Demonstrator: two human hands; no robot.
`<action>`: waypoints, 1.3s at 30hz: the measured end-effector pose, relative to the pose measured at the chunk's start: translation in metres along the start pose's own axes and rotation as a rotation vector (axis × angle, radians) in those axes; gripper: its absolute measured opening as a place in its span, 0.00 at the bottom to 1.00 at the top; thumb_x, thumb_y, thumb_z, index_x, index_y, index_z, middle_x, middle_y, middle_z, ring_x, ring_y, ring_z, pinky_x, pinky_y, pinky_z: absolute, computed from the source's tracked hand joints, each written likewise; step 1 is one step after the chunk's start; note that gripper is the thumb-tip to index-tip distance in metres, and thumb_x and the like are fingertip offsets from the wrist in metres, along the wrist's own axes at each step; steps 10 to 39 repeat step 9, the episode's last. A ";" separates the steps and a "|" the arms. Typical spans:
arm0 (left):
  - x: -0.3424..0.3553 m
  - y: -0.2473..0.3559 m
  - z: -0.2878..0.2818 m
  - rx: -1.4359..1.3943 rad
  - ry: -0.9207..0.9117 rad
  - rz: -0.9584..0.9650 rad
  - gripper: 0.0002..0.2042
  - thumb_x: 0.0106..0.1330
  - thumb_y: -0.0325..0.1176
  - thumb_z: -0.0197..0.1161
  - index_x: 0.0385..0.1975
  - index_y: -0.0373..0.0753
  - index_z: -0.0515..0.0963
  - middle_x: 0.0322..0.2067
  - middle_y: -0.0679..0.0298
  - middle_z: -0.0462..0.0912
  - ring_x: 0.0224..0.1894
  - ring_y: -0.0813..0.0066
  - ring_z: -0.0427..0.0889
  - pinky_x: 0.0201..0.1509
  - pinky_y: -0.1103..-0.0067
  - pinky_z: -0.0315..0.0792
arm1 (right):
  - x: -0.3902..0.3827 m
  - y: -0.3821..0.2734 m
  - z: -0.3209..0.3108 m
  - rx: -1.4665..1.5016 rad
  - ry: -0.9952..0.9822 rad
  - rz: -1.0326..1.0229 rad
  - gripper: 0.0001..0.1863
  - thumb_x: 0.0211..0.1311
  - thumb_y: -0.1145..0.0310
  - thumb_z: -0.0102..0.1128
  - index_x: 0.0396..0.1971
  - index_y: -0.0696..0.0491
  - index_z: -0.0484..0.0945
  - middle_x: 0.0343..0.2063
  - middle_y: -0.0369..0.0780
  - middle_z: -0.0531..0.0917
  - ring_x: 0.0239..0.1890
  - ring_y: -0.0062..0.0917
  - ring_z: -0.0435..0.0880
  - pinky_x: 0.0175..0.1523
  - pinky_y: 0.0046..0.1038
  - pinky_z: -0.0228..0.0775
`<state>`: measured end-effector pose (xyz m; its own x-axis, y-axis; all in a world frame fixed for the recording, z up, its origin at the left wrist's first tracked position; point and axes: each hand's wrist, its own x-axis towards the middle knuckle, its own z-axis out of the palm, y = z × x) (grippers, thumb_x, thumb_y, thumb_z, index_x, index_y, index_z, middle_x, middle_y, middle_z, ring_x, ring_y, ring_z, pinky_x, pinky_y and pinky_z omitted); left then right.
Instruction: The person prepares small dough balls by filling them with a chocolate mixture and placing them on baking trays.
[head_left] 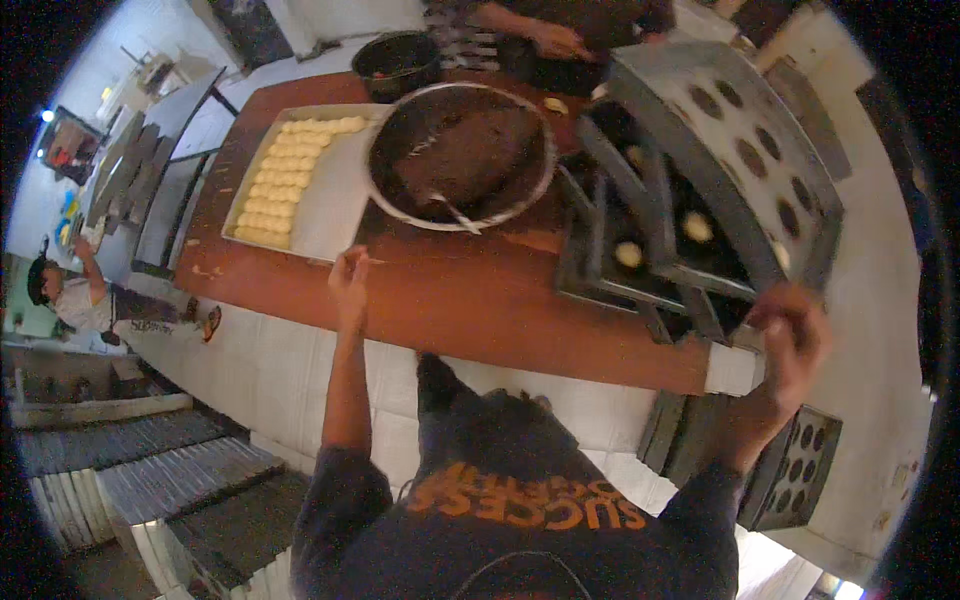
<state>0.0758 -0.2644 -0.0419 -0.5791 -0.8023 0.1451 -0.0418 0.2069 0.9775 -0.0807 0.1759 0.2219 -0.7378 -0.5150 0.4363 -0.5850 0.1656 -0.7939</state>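
Observation:
My left hand [349, 276] is at the table's near edge, beside the front corner of a tray [335, 205]. Its fingers are pinched together, and what they hold, if anything, is too small to make out. Rows of pale dough balls [278, 185] fill the left part of that tray. On the right, my right hand [795, 335], blurred, has its fingers curled at the near corner of a metal pan [720, 80] with dark round hollows. That pan lies tilted over several stacked dark pans [640, 285]. Single dough balls [628, 254] sit in the stacked pans.
A big round bowl [545, 185] of dark brown filling, with a metal utensil [455, 212], stands mid-table. Behind it is a black tub [395, 65]. Across the table a co-worker's hand [560, 42] shows. Another hollowed pan [800, 465] is below right; another person [85, 290] is far left.

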 end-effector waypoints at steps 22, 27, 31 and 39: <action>0.278 -0.199 -0.024 0.131 0.047 -0.237 0.24 0.53 0.38 0.61 0.48 0.38 0.64 0.37 0.51 0.77 0.39 0.69 0.75 0.47 0.74 0.65 | -0.035 0.114 0.300 -0.215 -0.384 0.493 0.21 0.48 0.65 0.61 0.45 0.52 0.73 0.45 0.50 0.74 0.51 0.39 0.70 0.58 0.34 0.58; 0.278 -0.199 -0.024 0.131 0.047 -0.237 0.24 0.53 0.38 0.61 0.48 0.38 0.64 0.37 0.51 0.77 0.39 0.69 0.75 0.47 0.74 0.65 | -0.035 0.114 0.300 -0.215 -0.384 0.493 0.21 0.48 0.65 0.61 0.45 0.52 0.73 0.45 0.50 0.74 0.51 0.39 0.70 0.58 0.34 0.58; 0.278 -0.199 -0.024 0.131 0.047 -0.237 0.24 0.53 0.38 0.61 0.48 0.38 0.64 0.37 0.51 0.77 0.39 0.69 0.75 0.47 0.74 0.65 | -0.035 0.114 0.300 -0.215 -0.384 0.493 0.21 0.48 0.65 0.61 0.45 0.52 0.73 0.45 0.50 0.74 0.51 0.39 0.70 0.58 0.34 0.58; 0.278 -0.199 -0.024 0.131 0.047 -0.237 0.24 0.53 0.38 0.61 0.48 0.38 0.64 0.37 0.51 0.77 0.39 0.69 0.75 0.47 0.74 0.65 | -0.035 0.114 0.300 -0.215 -0.384 0.493 0.21 0.48 0.65 0.61 0.45 0.52 0.73 0.45 0.50 0.74 0.51 0.39 0.70 0.58 0.34 0.58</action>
